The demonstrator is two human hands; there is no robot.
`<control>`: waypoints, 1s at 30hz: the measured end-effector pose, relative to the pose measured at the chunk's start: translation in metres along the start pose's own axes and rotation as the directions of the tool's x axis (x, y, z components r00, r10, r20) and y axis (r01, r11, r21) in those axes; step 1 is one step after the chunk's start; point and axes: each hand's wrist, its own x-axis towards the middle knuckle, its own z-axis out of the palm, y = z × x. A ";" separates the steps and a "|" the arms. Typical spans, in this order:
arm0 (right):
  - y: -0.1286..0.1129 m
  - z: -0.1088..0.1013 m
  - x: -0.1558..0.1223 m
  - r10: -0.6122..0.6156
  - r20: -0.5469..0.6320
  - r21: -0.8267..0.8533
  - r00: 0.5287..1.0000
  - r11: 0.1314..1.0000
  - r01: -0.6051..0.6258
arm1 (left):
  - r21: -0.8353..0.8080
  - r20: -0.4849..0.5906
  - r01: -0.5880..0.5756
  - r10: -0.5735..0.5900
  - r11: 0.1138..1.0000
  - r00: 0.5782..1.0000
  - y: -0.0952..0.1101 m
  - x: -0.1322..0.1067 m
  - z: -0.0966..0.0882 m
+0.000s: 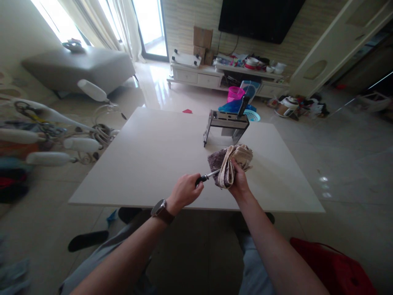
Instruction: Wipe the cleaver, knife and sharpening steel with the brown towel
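My left hand, with a watch on its wrist, is closed round the black handle of a thin metal tool. The tool's shaft runs into the folds of a brown and beige cloth, so its far end is hidden and I cannot tell its exact kind. My right hand grips the bunched cloth from the right, above the white table. Beyond the cloth stands a knife block with clear sides and a dark top; one black handle rises from its right end.
The white table spans the space before me. Blue and pink baskets sit on the floor behind it. At the left are white lamp arms and cables. A red bag lies at lower right.
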 end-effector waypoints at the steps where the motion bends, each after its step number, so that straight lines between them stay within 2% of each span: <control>1: 0.001 0.000 0.000 -0.002 0.005 -0.008 1.000 1.000 0.002 | 0.003 -0.007 -0.005 0.005 1.000 1.000 0.000 0.000 0.000; 7: 0.011 0.005 -0.005 0.020 0.037 -0.050 0.999 0.999 -0.018 | 0.015 -0.063 -0.044 0.045 0.999 0.997 0.000 0.001 0.000; 14: 0.022 0.010 -0.013 0.060 0.040 -0.073 0.997 0.996 -0.057 | -0.049 -0.137 -0.047 0.040 0.998 0.990 -0.002 0.001 0.000; 20: 0.032 0.015 -0.021 0.025 0.099 -0.147 0.995 0.989 -0.010 | -0.169 -0.166 -0.105 0.077 0.980 0.983 -0.004 0.002 0.005; 30: 0.037 0.024 -0.026 -0.067 0.063 -0.169 0.996 0.983 0.077 | -0.236 -0.170 -0.153 0.114 0.960 0.979 -0.004 0.001 0.008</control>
